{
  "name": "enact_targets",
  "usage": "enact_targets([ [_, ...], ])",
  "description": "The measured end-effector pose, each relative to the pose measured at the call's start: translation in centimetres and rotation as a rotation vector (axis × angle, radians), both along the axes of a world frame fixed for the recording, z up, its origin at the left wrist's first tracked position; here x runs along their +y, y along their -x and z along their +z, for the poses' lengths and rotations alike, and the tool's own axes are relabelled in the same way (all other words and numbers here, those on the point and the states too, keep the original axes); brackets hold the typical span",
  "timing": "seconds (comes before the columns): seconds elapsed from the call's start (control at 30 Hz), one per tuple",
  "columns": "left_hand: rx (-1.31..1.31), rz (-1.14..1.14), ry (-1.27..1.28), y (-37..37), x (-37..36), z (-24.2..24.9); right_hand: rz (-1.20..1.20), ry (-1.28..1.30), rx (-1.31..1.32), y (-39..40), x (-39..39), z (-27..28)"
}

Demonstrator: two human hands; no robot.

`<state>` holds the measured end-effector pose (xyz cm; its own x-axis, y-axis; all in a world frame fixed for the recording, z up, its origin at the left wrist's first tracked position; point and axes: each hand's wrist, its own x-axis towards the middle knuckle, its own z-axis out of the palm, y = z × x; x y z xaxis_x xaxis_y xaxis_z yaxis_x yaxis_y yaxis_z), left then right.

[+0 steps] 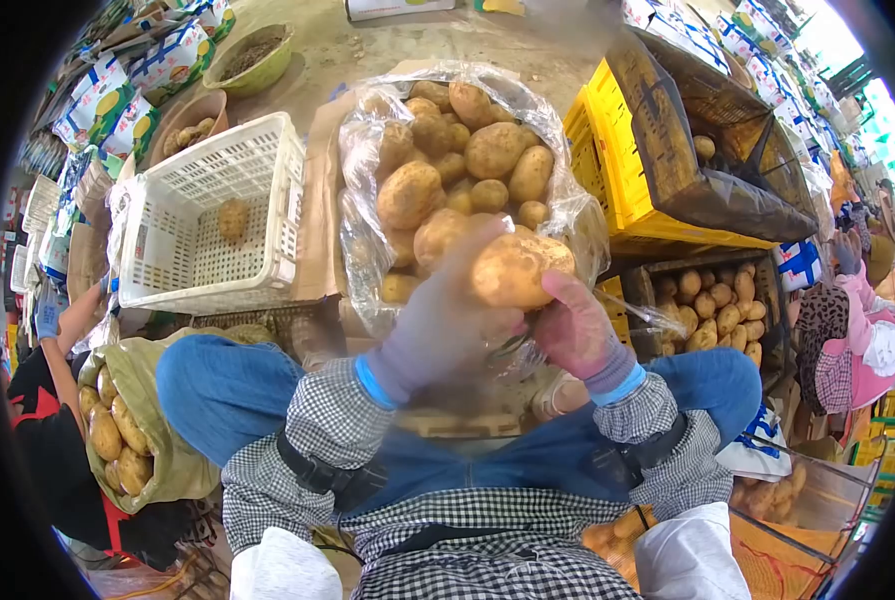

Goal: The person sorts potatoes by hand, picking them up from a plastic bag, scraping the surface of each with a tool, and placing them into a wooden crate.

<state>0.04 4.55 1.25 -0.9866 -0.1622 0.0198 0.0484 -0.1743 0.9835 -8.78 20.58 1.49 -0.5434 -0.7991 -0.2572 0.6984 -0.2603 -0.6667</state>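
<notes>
A large potato (522,268) is up in front of me, over the near side of a bag-lined box of potatoes (447,150). My right hand (579,328), in a pinkish glove, grips its right end with thumb and fingers. Along the potato's left side is my left hand (442,320), gloved and smeared by motion, so its finger position is unclear. A small white bit (508,223) shows near the left hand's upper fingertips. Clear plastic (587,225) lines the box and spills over its edges.
A white crate (212,280) with one potato stands left. At right, a dark crate (657,130) rests on a yellow crate (597,150), above a crate of smaller potatoes (712,310). A potato sack (182,420) leans by my left knee. People work at both sides.
</notes>
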Motion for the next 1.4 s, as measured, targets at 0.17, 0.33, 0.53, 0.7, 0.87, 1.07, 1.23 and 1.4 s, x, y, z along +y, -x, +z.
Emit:
enact_targets([
  [0.17,-0.084,0.019,0.066,0.8,-2.7,-0.6,-0.206,-0.117,0.706,6.3,3.5,3.7],
  [0.33,-0.144,0.305,0.675,3.1,-4.2,-5.9,-0.866,-0.516,0.732,22.5,9.4,6.2],
  [0.53,-0.211,0.002,1.305,12.2,-4.2,-2.7,-1.054,-0.752,0.426,29.4,13.6,1.6],
  [0.7,-0.416,-0.609,1.565,23.3,-5.7,-11.7,-1.132,-0.668,0.374,29.9,14.0,2.1],
  [0.87,-0.359,-0.357,1.523,24.5,-4.9,-13.0,-0.913,-0.418,0.720,23.1,10.6,7.3],
  [1.07,-0.262,-0.100,1.240,21.3,-3.9,-11.1,-0.758,-0.275,0.835,16.2,5.0,9.9],
  [1.23,-0.215,-0.321,0.061,16.8,-4.5,-3.0,-0.476,-0.326,0.815,10.2,4.7,9.6],
  [1.4,-0.081,-0.334,-0.442,6.0,-2.6,2.3,-0.278,-0.247,0.730,5.0,2.5,5.7],
])
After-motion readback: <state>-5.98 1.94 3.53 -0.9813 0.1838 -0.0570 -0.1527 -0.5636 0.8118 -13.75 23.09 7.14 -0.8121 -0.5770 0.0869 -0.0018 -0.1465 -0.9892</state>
